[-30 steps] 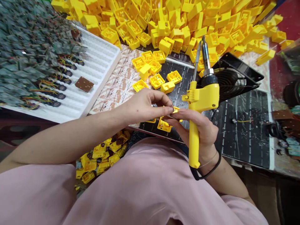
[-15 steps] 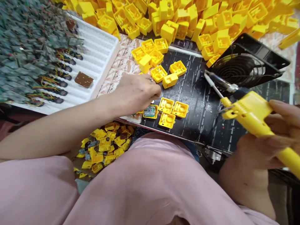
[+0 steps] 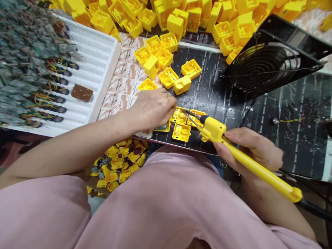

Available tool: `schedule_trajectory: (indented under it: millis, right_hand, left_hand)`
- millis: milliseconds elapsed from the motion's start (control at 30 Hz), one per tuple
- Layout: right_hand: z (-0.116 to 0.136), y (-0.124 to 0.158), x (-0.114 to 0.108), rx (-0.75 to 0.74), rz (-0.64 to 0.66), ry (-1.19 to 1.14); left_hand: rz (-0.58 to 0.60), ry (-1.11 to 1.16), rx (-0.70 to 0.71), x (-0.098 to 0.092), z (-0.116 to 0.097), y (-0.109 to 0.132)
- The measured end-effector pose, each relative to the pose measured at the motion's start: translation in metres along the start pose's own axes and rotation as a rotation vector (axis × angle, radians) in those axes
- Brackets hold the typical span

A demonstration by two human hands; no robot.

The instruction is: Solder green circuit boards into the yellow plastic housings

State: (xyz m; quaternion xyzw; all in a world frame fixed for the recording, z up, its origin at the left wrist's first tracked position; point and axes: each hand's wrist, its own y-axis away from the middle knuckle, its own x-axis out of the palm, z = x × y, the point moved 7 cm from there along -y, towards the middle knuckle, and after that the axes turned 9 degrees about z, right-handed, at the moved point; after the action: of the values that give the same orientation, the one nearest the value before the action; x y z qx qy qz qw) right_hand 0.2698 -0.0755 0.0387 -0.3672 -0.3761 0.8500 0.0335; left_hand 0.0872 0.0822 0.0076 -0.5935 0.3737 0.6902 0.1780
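Observation:
My right hand is wrapped round a yellow soldering iron, a gun-like one with a thin metal tube beside its tip. The tip reaches left over a small group of open yellow plastic cases near the table's front edge. My left hand hovers at the left of this group with its fingers pinched; what they hold, if anything, is hidden. Just under its fingertips lies a case with a green circuit board, partly covered by the hand.
A white foam tray with many wired circuit boards stands at left. Yellow cases heap along the back, with several loose ones nearer. A black fan stands at right. Below the table edge is a pile of yellow parts.
My right hand has swung the soldering iron left and down from beside the fan to the open cases. My left hand stays near the same cases. The view has shifted slightly.

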Motion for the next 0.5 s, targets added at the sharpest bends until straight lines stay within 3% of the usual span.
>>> schedule_trajectory:
  millis: [333,500]
  right_hand:
    - [0.009,-0.011,0.016,-0.093,0.139,0.087]
    - [0.007,-0.011,0.007,-0.001,0.193,0.101]
  left_hand:
    - [-0.058,0.004,0.044,0.002,0.001,0.001]
    - [-0.068,0.027,0.029,0.003,0.003,0.0]
